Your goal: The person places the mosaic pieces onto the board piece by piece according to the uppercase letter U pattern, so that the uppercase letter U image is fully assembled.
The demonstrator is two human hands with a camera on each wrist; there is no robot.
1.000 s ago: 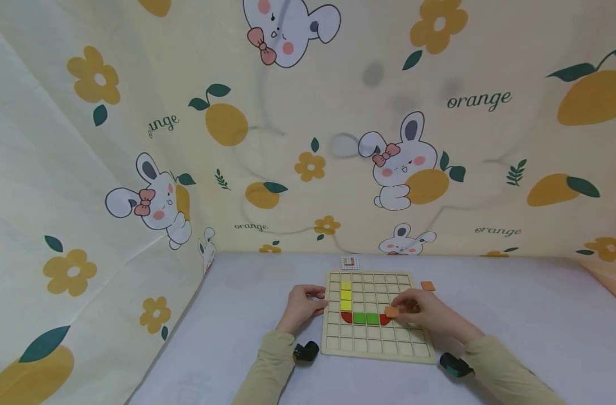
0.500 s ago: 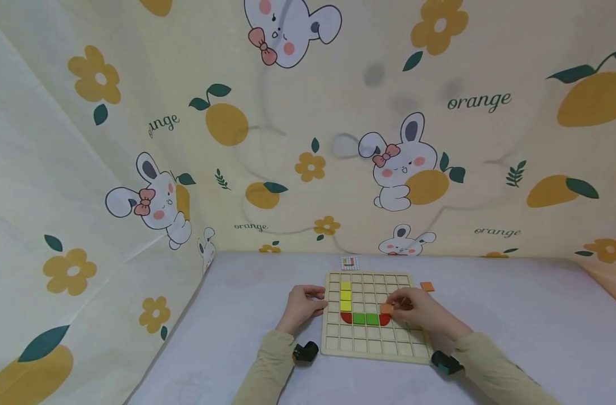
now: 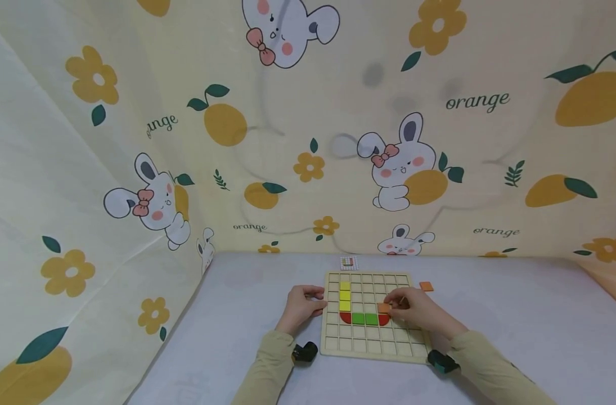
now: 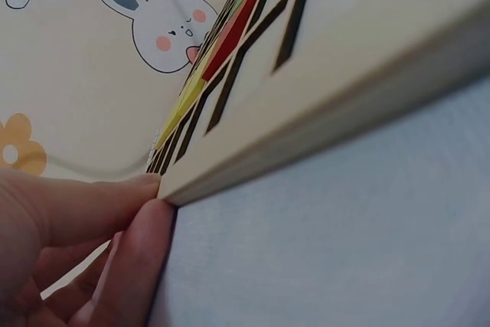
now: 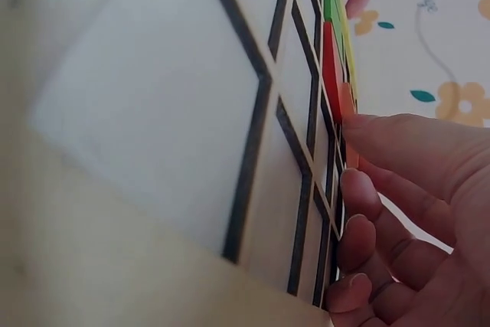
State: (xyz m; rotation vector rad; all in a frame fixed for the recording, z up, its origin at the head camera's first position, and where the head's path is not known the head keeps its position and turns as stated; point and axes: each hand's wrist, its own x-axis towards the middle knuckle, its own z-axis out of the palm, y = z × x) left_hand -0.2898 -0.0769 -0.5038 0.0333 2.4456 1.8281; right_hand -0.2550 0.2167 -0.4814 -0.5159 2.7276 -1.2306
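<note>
A wooden grid board (image 3: 338, 344) lies on the table. My left hand (image 3: 301, 306) holds its left edge, thumb and finger meeting at the rim (image 4: 230, 160) in the left wrist view. Between thumb and fingertips, my right hand (image 3: 419, 310) pinches an orange square tile (image 3: 383, 308), just above the right red rounded tile (image 3: 383, 320). The right wrist view has the orange tile (image 5: 349, 101) edge-on under the thumb. Two green tiles (image 3: 364, 319) lie between that red tile and another red one (image 3: 345, 318). A column of yellow tiles (image 3: 345, 295) rises from the left red tile.
One loose orange tile (image 3: 426, 286) lies on the table beyond the board's right edge. Behind the board is a small pattern card (image 3: 349, 262). A printed cloth (image 3: 287, 124) hangs at the back and left. Each wrist wears a black camera (image 3: 305, 352).
With the orange tile pinched, my right hand has shifted left and slightly away from me, to the cell above the right red tile. The left hand stays at the board's edge.
</note>
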